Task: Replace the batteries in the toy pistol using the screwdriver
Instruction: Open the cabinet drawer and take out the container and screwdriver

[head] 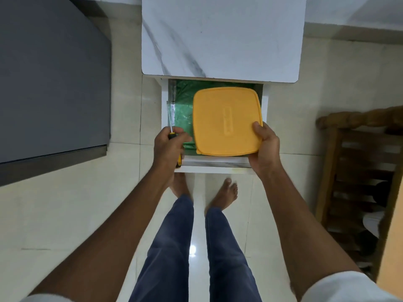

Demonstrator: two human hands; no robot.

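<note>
My left hand (168, 147) is closed around a screwdriver (170, 124) with a black-and-yellow handle; its thin metal shaft points away from me over the left side of an open drawer (214, 165). My right hand (265, 147) grips the near right corner of a square box with a yellow lid (226, 120), holding it over the drawer. A green plastic sheet (184, 105) lies in the drawer under the box. The toy pistol and batteries are not in view.
The drawer is pulled out of a white marble-topped table (220, 35). A dark grey cabinet (50, 79) stands at the left, a wooden rack (359, 182) at the right. My bare feet are on the pale tiled floor just below the drawer.
</note>
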